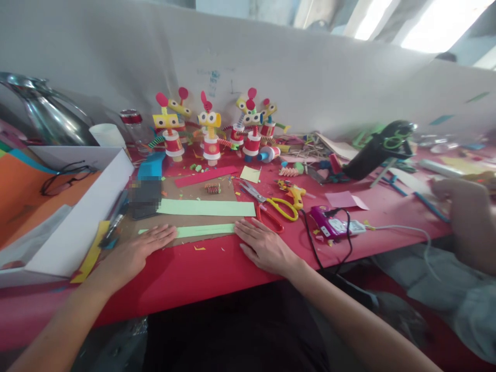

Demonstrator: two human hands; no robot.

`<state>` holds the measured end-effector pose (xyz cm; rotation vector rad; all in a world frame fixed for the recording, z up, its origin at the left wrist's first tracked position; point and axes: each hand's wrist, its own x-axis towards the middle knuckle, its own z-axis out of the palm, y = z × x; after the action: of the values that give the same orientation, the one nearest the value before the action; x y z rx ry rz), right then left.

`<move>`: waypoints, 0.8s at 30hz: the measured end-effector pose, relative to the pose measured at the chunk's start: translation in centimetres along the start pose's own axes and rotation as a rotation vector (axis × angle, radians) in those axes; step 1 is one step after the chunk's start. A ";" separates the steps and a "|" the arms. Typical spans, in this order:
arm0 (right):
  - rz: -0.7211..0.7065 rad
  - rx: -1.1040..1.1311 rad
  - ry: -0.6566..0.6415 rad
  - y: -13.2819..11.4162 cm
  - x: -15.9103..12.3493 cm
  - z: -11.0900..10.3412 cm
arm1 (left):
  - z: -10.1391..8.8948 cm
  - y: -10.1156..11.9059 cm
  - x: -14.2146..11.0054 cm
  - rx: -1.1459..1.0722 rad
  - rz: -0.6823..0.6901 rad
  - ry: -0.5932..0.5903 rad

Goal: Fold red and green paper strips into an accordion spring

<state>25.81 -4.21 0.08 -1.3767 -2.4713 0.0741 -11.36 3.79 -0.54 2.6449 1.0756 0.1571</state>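
Observation:
My left hand (142, 246) lies flat and open on the brown cardboard (201, 192), fingertips at the left end of a narrow light green paper strip (205, 230). My right hand (264, 245) rests flat and open at the strip's right end, on the red table (217, 266). A wider light green strip (207, 207) lies just beyond. Scissors with yellow and red handles (271, 205) lie close to my right hand's fingertips.
Several paper-cup figures (211, 132) stand at the back. A white box with glasses (67, 178) sits left, a metal jug (42, 111) behind it. A yellow glue gun (295, 194), a purple device with cables (331, 221) and another person's arm (467, 219) are to the right.

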 end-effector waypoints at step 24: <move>0.266 0.108 0.114 0.7 3.9 -0.1 | 0.9 4.8 -0.8 0.217 -0.284 0.779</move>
<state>24.46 -0.60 0.95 -1.6064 -2.1476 0.1797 -8.58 -0.23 0.04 2.6092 1.7606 1.1319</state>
